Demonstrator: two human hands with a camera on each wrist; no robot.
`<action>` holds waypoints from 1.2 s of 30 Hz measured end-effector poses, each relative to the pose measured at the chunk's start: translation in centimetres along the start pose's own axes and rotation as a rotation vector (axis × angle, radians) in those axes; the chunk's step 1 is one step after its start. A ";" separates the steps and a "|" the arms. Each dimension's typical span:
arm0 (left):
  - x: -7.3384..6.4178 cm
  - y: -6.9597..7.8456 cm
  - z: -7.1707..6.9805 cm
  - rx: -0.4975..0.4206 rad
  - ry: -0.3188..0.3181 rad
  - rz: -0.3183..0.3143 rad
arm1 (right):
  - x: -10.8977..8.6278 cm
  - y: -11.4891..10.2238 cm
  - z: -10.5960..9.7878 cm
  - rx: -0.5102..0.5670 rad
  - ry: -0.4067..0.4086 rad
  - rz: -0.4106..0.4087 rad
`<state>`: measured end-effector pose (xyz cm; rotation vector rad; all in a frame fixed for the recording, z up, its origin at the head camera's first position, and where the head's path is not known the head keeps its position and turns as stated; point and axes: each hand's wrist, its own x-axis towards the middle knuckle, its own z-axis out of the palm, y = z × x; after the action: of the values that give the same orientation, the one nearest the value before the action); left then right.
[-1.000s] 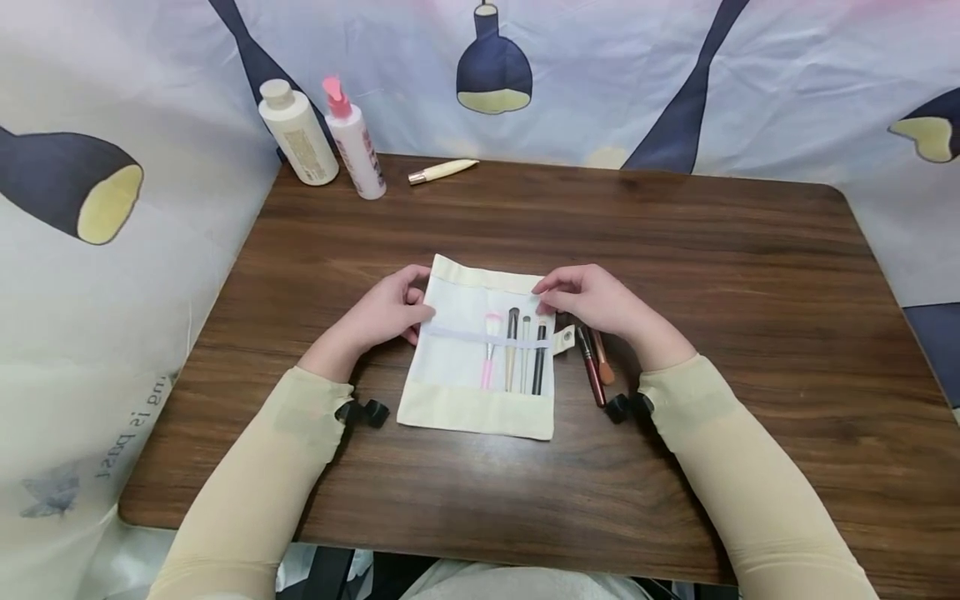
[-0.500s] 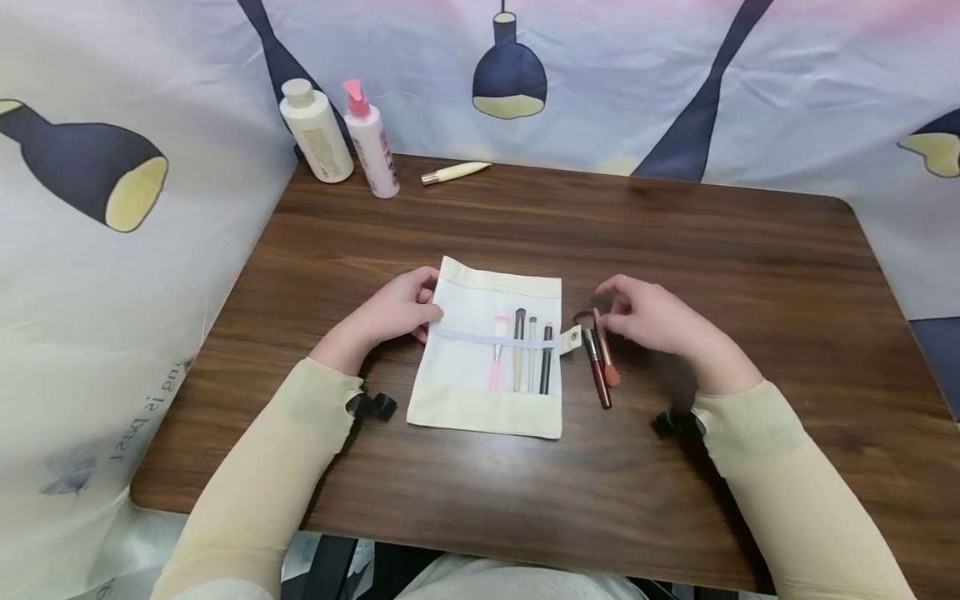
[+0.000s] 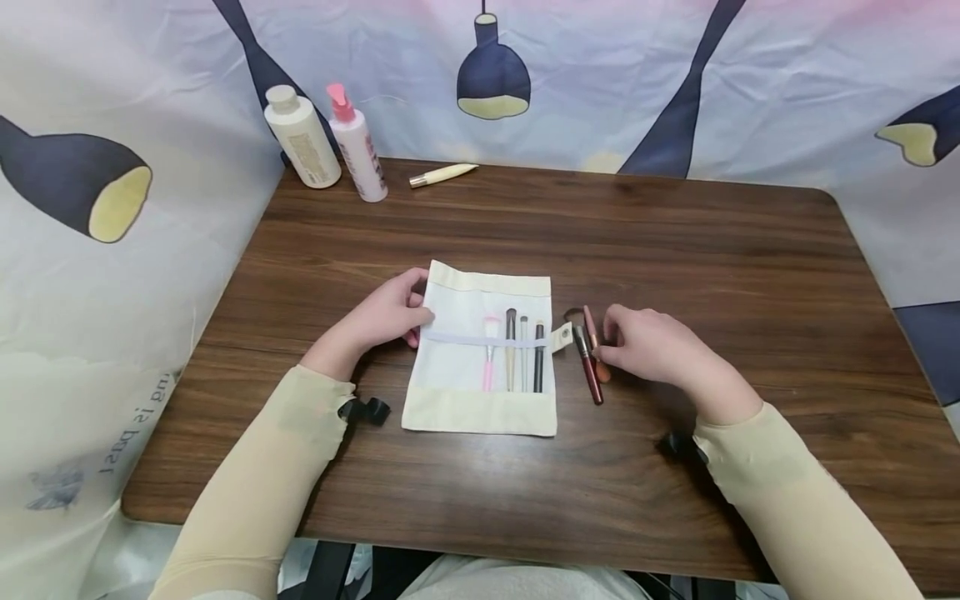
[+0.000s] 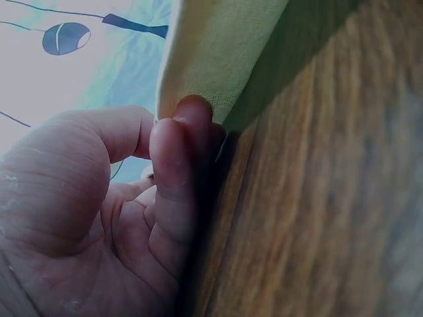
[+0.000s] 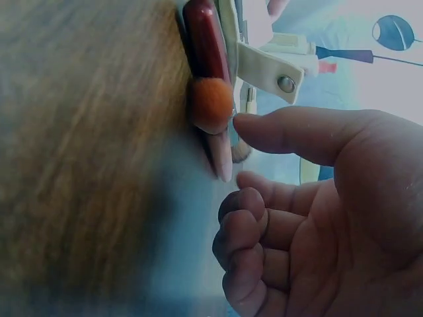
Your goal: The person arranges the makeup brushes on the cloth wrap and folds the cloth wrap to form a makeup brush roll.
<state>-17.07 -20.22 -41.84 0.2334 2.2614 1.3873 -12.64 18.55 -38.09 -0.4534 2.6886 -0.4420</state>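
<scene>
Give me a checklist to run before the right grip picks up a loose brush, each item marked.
1. Brush roll spread open: ok, it lies unfolded on the table.
2. Left grip steadying it: ok, it pinches the left edge.
3. Right grip free: ok, it holds no brush.
4. Right grip touching the orange-tufted brush: cannot tell, they are very near each other.
5. Loose brushes well apart: not ok, the orange-tufted brush lies close beside the red-handled brush.
6. Room at the elastic band: ok, its left part bears no brush; four brushes sit toward the right.
</scene>
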 end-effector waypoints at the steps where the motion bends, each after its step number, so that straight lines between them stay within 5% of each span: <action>1: 0.0 0.0 0.0 0.000 0.000 0.000 | 0.0 0.0 0.2 -0.005 0.007 -0.008; 20: -0.2 -0.1 -0.1 0.004 0.008 -0.003 | -0.4 2.3 0.1 -0.012 -0.049 0.054; 30: -0.2 0.1 -0.1 0.014 0.007 0.004 | 0.1 3.0 -0.9 0.376 0.018 0.017; 36: -0.2 0.2 -0.1 0.015 0.004 0.012 | 0.5 3.0 -1.4 0.527 0.126 -0.013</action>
<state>-16.92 -20.23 -41.53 0.2501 2.2778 1.3784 -14.35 21.43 -38.11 -0.2930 2.5409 -1.1742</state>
